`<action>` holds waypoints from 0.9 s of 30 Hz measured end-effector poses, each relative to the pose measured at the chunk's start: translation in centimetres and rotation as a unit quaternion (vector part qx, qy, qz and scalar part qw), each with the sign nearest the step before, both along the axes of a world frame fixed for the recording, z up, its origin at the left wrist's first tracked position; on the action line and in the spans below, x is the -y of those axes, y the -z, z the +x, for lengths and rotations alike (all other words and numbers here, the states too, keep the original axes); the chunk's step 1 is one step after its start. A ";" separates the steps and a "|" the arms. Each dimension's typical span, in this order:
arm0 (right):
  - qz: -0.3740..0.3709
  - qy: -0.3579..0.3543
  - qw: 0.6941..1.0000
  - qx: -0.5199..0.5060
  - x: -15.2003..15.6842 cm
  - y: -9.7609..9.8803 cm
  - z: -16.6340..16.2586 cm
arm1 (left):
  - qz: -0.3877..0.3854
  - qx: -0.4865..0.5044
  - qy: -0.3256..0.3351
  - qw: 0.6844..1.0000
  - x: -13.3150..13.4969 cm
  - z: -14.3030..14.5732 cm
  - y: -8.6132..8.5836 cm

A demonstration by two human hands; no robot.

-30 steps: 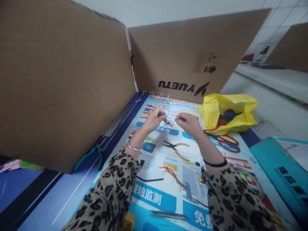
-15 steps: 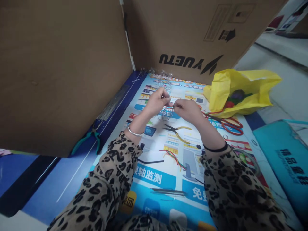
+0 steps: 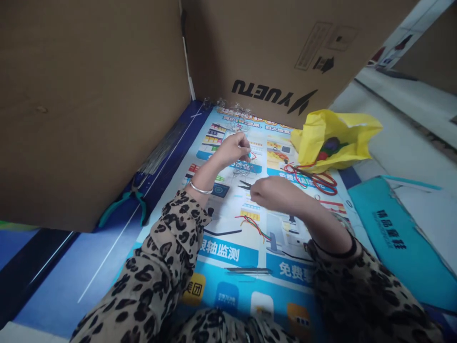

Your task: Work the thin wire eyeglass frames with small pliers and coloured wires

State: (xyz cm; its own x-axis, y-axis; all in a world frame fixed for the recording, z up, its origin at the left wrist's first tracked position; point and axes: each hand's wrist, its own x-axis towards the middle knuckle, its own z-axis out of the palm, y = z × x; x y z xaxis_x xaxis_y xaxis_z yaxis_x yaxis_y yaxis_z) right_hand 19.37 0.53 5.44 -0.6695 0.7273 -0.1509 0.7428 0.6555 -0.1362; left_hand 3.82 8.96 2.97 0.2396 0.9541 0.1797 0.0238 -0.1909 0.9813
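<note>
My left hand (image 3: 233, 150) is closed in a pinch above the printed sheet. A tangle of thin silvery wire (image 3: 244, 167) shows just under its fingertips, with a small red line beside them; the exact grip is partly hidden. Lower and to the right, my right hand (image 3: 273, 194) is curled over the pliers, whose dark jaws (image 3: 245, 185) poke out to its left. Its fingers cover the yellow handles. Coloured threads (image 3: 255, 226) in red, yellow and green lie below the right hand.
Cardboard walls (image 3: 264, 43) stand behind and left. On the right are a yellow bag (image 3: 342, 126), red-handled scissors (image 3: 324, 183) and a teal box (image 3: 392, 228). Teal-handled pliers (image 3: 124, 202) and straight wires (image 3: 155, 157) lie left. Dark thin rods (image 3: 249, 270) lie in front.
My right hand has left the fingertips of my left hand and come down and toward me onto the yellow-handled pliers. My left hand keeps its pinch. The view has shifted slightly.
</note>
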 end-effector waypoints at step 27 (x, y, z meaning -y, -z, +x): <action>-0.381 0.237 0.663 -0.599 2.7 3.6 1.9 | -0.039 0.066 0.072 0.994 1.0 0.3 -1.1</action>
